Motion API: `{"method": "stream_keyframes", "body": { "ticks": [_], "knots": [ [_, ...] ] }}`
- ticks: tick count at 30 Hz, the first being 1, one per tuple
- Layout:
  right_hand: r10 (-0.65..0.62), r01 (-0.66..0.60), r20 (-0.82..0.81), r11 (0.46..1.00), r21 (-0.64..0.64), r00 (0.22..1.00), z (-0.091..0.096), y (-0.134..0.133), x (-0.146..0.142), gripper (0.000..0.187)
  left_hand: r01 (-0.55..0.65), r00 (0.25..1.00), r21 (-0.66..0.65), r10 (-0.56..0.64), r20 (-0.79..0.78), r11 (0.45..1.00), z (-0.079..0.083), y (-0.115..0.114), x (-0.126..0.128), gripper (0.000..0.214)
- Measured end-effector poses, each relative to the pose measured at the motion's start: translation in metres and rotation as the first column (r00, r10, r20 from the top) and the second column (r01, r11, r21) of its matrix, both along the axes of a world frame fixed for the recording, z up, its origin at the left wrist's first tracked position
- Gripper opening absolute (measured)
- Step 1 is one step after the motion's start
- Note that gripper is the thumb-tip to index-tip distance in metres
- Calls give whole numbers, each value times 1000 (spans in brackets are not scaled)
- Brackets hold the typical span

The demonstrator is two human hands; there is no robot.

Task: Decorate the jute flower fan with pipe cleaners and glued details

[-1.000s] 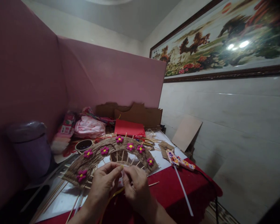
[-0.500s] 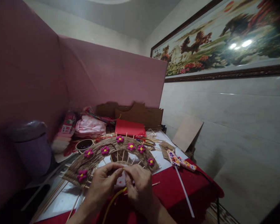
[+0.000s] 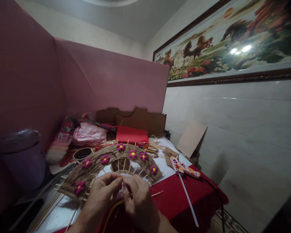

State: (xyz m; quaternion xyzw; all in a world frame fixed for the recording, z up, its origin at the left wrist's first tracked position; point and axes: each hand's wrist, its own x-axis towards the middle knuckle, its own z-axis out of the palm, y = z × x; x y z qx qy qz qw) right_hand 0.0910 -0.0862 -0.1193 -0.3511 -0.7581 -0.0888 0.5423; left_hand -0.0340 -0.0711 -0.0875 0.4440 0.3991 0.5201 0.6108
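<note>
My left hand (image 3: 99,194) and my right hand (image 3: 139,197) meet at the fingertips in the middle, thumbs and index fingers pinched together. Between them shows a tiny yellow bit, and a yellow cord (image 3: 111,212) hangs in a curve below my right hand. What my left fingertips press on is mostly hidden. Just behind the hands lies a fan-shaped piece (image 3: 70,181) of brown twine on thin wooden sticks. Several magenta flowers (image 3: 79,187) with yellow centres sit on its band. A thin pointed stick (image 3: 157,193) lies to the right of my right hand.
A patterned glue gun (image 3: 178,165) with a long clear glue stick (image 3: 189,202) rests on the red cloth (image 3: 203,194). Behind are a red sheet (image 3: 132,134), cardboard (image 3: 145,119) and a dark-filled bowl (image 3: 82,154). A purple bin (image 3: 21,168) stands left.
The view has shifted slightly, so everything sits a little further left. Both hands keep their pinch at the same spot in front of the fan; less yellow shows between the fingertips.
</note>
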Motion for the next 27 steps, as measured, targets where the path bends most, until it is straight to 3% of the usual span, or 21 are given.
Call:
{"method": "stream_keyframes", "body": {
  "ticks": [8, 16, 22, 27],
  "knots": [
    [-55, 55, 32, 998, -5, 998, -2, 2, -3, 19, 77, 992, -150, -61, 114, 986, -15, 6, -2, 31],
    [-27, 24, -34, 997, -79, 999, -7, 6, 3, 18, 42, 998, -66, -39, 38, 997, -15, 5, -3, 31],
    [25, -32, -72, 994, -101, 997, -6, 7, 6, 18, 123, 991, -70, -119, 54, 990, -11, 4, -3, 33],
    [31, -37, -71, 996, -79, 997, -7, 9, 8, 15, 58, 998, -42, -57, 10, 997, -3, 0, -2, 35]
  ]
}}
